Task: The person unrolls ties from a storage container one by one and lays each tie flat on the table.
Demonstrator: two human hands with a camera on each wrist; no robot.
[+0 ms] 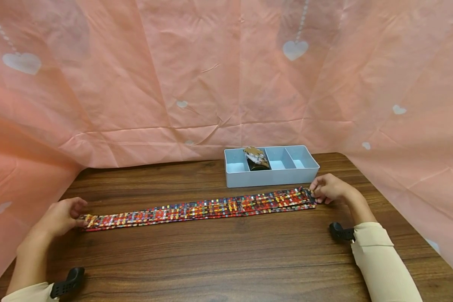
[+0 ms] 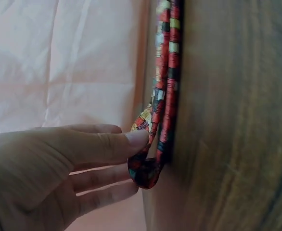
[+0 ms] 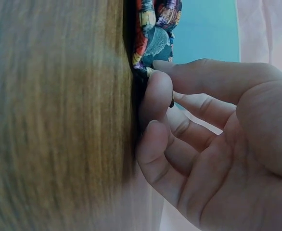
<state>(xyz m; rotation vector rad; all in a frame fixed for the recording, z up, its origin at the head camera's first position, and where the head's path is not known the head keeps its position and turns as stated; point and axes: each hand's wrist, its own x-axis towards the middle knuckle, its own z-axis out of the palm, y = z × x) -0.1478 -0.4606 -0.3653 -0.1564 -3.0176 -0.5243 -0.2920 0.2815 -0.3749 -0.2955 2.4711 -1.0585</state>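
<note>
A long, narrow strip of folded patterned cloth (image 1: pixel 204 209) in red, yellow, blue and black lies stretched across the table. My left hand (image 1: pixel 62 216) pinches its left end; in the left wrist view the thumb (image 2: pixel 137 138) presses on the cloth (image 2: pixel 166 91), whose end curls up in a loop. At the other end, my right hand (image 1: pixel 330 188) pinches the cloth by a dark corner. Seen from the right wrist, the thumb and index finger meet at the edge of the cloth (image 3: pixel 158 43), and the other fingers are curled. What lies inside the folds is hidden.
Behind the cloth's right half stands a pale blue divided box (image 1: pixel 268 178). One compartment holds a brown, white and black packet (image 1: pixel 257 158) that sticks up above the rim. Pink curtain (image 1: pixel 196 75) hangs around the back and sides of the wooden table (image 1: pixel 211 260).
</note>
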